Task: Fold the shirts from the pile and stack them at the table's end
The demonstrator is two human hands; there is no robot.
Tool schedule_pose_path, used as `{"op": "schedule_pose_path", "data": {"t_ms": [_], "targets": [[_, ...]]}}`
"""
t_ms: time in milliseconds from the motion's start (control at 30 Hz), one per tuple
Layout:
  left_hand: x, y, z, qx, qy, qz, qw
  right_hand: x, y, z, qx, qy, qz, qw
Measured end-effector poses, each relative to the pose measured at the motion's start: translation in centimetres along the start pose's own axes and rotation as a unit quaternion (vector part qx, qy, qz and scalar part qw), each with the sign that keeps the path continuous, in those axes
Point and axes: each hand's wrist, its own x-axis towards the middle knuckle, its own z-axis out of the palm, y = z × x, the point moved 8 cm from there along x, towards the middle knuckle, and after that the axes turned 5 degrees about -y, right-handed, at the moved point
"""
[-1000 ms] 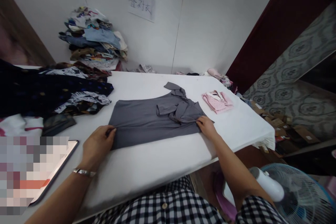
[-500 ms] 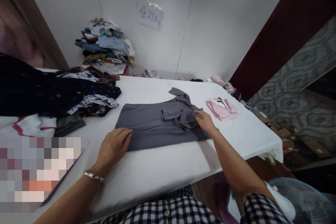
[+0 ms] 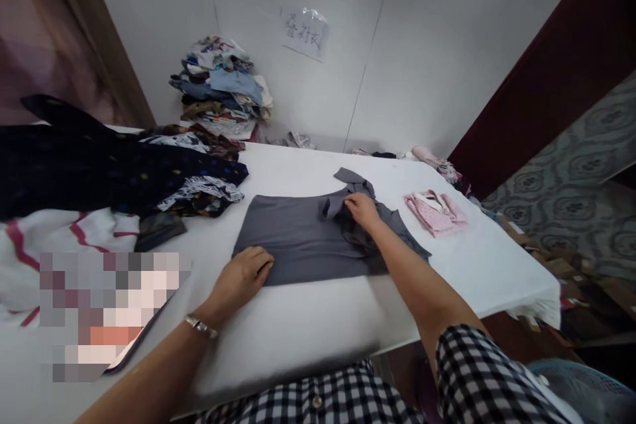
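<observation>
A grey shirt (image 3: 293, 232) lies spread across the white table in front of me, its hem toward the left. My left hand (image 3: 247, 271) rests at the shirt's near left corner, fingers together and bent onto the cloth. Over the shirt's right half, my right hand (image 3: 362, 210) pinches a bunched part of the grey cloth and lifts it slightly. Folds hang below those fingers, partly hidden by my forearm. One short grey sleeve (image 3: 350, 176) sticks out at the far side.
A folded pink garment (image 3: 436, 213) sits to the right on the white table (image 3: 318, 318). Dark and striped clothes (image 3: 199, 175) are heaped at left, with a tall clothes pile (image 3: 223, 89) behind. A fan (image 3: 586, 384) stands below right. A blurred patch covers something lower left.
My right hand has moved left over the shirt and raised some bunched cloth. My left hand stays at the hem corner. The whole view has shifted slightly.
</observation>
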Motion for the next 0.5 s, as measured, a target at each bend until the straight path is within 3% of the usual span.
{"op": "schedule_pose_path", "data": {"t_ms": [133,233,300,400,467,500], "targets": [[0.7,1.4,-1.1,-0.100,0.024,-0.027,0.994,-0.4,-2.2,-5.8,0.163,0.160,-0.029,0.973],[2.8,2.9,-1.1,-0.275,0.009,-0.110,0.955,-2.8,-7.1,-7.3,0.216,0.164,-0.114,0.956],[4.4,4.1,-0.4,-0.438,0.000,-0.176,0.882,-5.4,-10.6,-6.2,0.224,0.122,-0.165,0.953],[6.0,5.7,0.7,-0.626,0.039,-0.238,0.741,-10.3,-14.9,-2.3,0.214,-0.008,-0.271,0.938],[6.2,5.7,1.2,-0.680,0.084,-0.272,0.675,-13.4,-14.9,-0.5,0.202,-0.042,-0.304,0.930],[6.2,5.4,1.3,-0.692,0.104,-0.292,0.652,-14.5,-13.8,-0.3,0.198,-0.024,-0.293,0.935]]}}
